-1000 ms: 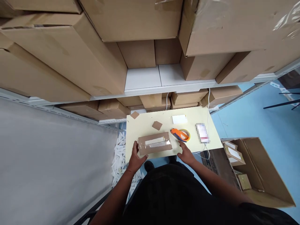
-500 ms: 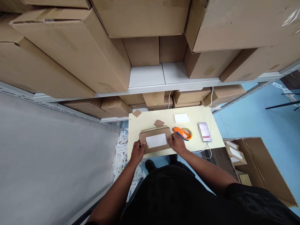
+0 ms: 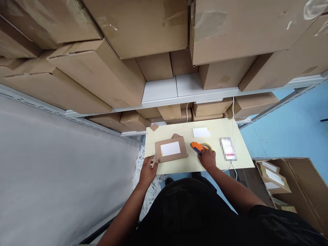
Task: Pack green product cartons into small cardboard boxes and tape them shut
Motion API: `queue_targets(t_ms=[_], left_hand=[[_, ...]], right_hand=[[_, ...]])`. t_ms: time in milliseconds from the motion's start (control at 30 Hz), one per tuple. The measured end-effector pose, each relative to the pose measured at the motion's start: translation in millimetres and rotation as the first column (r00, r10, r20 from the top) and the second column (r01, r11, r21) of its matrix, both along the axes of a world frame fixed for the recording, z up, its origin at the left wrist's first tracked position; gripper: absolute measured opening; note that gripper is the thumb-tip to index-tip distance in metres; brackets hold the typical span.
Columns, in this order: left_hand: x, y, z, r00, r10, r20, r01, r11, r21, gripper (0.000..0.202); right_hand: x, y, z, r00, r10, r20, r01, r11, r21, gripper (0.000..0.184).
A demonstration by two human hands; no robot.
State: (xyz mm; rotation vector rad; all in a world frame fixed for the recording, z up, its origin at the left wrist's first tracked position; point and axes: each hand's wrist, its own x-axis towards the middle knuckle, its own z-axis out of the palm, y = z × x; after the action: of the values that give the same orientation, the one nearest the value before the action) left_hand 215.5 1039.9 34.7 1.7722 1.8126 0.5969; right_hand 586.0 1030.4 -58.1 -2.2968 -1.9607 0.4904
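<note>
A small flat cardboard box [image 3: 183, 150] with a white label [image 3: 170, 149] lies on the pale yellow table. Beside its lower left corner is my left hand [image 3: 148, 170], fingers apart and holding nothing. My right hand [image 3: 208, 159] has its fingers closed on the near end of an orange tape dispenser [image 3: 196, 146], which has a yellow-edged tape roll and a dark blue part. The hand partly covers the roll. A small cardboard piece [image 3: 176, 135] sticks out behind the box.
On the table [image 3: 179, 167] lie a white label stack [image 3: 201, 132], a phone [image 3: 228, 149] with a cable and another cardboard scrap [image 3: 154, 127]. Shelves of cartons [image 3: 138, 30] rise behind. An open carton [image 3: 304, 184] with labelled boxes stands right; paper strips [image 3: 151, 194] lie left.
Both hands have let go of the box, which now lies flat on the table. My right hand has moved right onto the tape dispenser. The view has shifted slightly.
</note>
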Motion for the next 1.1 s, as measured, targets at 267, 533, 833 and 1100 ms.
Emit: queue_targets(t_ms=[267, 533, 833, 1100], left_hand=[[39, 2, 56.1, 0.937, -0.324, 0.134, 0.332, 0.943, -0.040, 0.027], [98, 55, 71.6, 0.786, -0.378, 0.489, 0.519, 0.833, -0.190, 0.035], [89, 19, 43.1, 0.695, -0.114, 0.710, 0.599, 0.637, -0.485, 0.037], [160, 50, 34.9, 0.732, -0.679, 0.060, 0.661, 0.685, -0.305, 0.030]], right_hand=[[9, -15, 50.3, 0.816, -0.233, -0.528, 0.245, 0.968, -0.048, 0.032], [-58, -64, 111.6, 0.530, -0.214, -0.820, 0.284, 0.957, -0.065, 0.015], [-108, -125, 106.4, 0.525, -0.317, -0.790, 0.442, 0.895, -0.066, 0.045], [-81, -153, 51.4, 0.159, -0.520, -0.839, 0.595, 0.729, -0.339, 0.060]])
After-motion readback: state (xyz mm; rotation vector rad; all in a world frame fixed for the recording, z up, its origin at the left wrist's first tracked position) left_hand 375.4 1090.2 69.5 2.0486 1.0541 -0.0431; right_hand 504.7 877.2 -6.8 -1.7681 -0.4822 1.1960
